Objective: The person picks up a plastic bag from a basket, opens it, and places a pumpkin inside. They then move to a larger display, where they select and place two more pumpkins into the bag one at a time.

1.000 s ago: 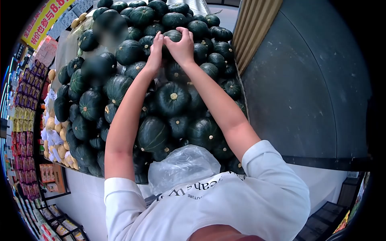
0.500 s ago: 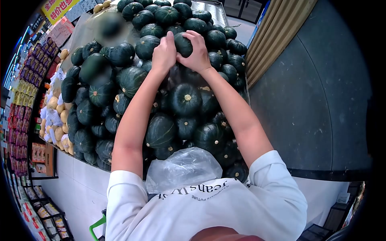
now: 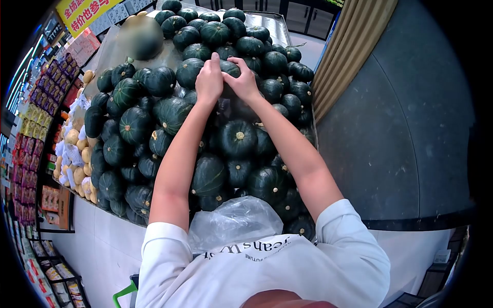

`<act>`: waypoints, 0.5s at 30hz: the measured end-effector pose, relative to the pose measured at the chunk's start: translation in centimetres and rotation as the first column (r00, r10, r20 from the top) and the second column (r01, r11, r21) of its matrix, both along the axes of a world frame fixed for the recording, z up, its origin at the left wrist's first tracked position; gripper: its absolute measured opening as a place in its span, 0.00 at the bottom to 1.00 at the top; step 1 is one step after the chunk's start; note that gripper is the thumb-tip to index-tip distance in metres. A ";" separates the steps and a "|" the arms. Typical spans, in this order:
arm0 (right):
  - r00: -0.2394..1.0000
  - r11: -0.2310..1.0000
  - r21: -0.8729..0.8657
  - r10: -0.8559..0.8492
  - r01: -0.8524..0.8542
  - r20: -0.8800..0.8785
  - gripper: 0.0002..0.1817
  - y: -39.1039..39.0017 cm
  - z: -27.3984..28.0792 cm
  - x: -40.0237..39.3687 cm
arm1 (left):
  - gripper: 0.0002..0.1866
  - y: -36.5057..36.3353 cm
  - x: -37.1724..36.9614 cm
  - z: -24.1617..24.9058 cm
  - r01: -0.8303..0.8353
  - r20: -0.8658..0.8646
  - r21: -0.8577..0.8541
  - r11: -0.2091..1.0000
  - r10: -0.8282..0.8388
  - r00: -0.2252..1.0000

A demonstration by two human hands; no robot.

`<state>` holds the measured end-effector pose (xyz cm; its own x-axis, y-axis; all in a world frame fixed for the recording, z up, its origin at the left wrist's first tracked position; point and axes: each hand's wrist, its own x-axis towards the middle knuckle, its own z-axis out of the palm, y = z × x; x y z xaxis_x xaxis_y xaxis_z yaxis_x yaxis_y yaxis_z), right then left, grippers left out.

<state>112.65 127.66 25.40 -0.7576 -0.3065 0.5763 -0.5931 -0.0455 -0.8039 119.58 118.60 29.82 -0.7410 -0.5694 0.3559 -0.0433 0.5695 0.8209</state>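
A big heap of dark green kabocha squashes [image 3: 169, 110] fills a shop display. Both my arms reach up over the heap. My left hand [image 3: 209, 79] and my right hand [image 3: 242, 80] are clasped around one squash [image 3: 229, 68] near the top of the pile, fingers curled over its sides. A clear plastic bag [image 3: 232, 222] hangs bunched against my chest, below my arms. Thin clear film seems to stretch under my hands over the squashes.
A grey curved wall [image 3: 390, 118] and a striped beige panel [image 3: 349, 41] stand to the right. Pale yellow produce in foam nets [image 3: 74, 154] lines the display's left edge. A yellow price sign [image 3: 84, 13] hangs at top left; snack shelves [image 3: 31, 118] run down the left.
Both hands stay on the same squash; the view has shifted so that more of the pile's top and the metal table behind it shows.
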 end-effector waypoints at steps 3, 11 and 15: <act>0.977 1.000 0.021 0.012 -0.017 0.213 0.31 -0.2 -0.1 -0.7 | 0.30 0.2 -0.2 -0.6 -0.010 0.057 -0.136 0.991 0.018 0.998; 0.975 0.996 -0.022 0.093 -0.090 0.204 0.27 -0.3 -0.9 -1.7 | 0.29 0.0 -0.9 -1.3 -0.003 0.057 -0.198 0.980 0.014 0.998; 0.972 0.983 -0.019 0.182 -0.181 0.151 0.24 0.7 -0.6 -1.2 | 0.31 -0.5 0.0 0.0 -0.005 0.135 -0.217 0.976 0.035 0.990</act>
